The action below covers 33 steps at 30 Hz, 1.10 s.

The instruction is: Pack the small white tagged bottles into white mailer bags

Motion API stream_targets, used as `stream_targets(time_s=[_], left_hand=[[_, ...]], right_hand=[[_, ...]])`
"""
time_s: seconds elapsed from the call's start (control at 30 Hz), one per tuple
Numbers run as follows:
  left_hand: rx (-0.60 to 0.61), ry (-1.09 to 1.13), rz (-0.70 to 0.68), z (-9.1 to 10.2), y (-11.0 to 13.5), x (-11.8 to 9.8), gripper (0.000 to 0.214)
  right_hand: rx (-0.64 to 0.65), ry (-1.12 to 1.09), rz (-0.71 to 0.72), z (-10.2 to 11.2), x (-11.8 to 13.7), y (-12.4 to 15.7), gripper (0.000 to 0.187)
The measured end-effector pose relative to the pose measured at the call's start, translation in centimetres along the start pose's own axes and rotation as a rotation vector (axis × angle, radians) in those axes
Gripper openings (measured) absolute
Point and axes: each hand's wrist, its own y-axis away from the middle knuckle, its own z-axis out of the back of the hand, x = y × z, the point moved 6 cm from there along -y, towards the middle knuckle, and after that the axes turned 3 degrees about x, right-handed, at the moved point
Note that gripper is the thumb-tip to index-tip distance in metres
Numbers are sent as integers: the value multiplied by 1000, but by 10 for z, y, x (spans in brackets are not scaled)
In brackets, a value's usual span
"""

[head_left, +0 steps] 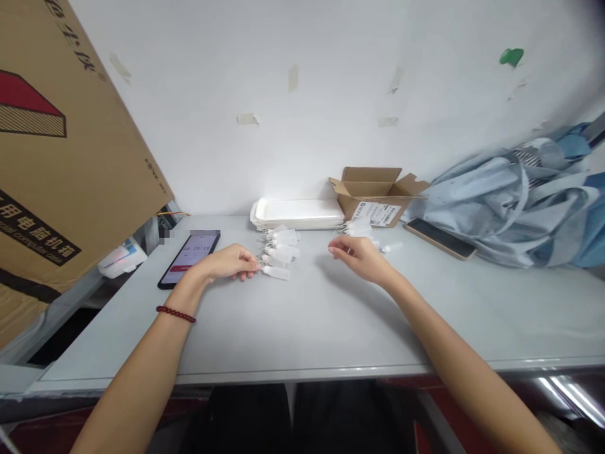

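Note:
My left hand (232,261) is closed in a pinch at the looped end of a translucent white plastic tag (276,273), which lies on the table. Beyond it lies a loose pile of similar white tags (283,243) with thin loops. My right hand (355,255) hovers over the table with its fingers curled and fingertips close together; I cannot make out anything between them. Just behind the right hand is another cluster of white tags (358,226), partly hidden by it. A single small white piece (393,246) lies to its right.
A stack of flat white packs (300,213) sits against the wall, beside an open cardboard box (373,195). A phone showing a timer (191,255) lies left, another phone (440,238) right. Light-blue fabric (510,202) covers the right corner; a large carton (70,157) leans left.

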Motion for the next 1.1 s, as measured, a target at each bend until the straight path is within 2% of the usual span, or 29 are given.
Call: stream_targets(time_s=[0.23,0.5,0.7,0.87,1.1], left_hand=[[-8,-32,-9,-2,-5,4,35],[-67,-26,8,-6,-7,4,31],[-140,14,44,-6,-7,1,27],[-164,-8,-21,-12,-2,-16,34],[-161,-46,-199,-35,0,-42,38]], right_hand=[[-28,249,-33,6,-17,-3,18],[-1,394,-194,21,-34,-1,17],[24,502,-368,33,-42,3,15],[80,474,-396,32,-48,4,14],[82,578,-419,35,-55,6,5]])
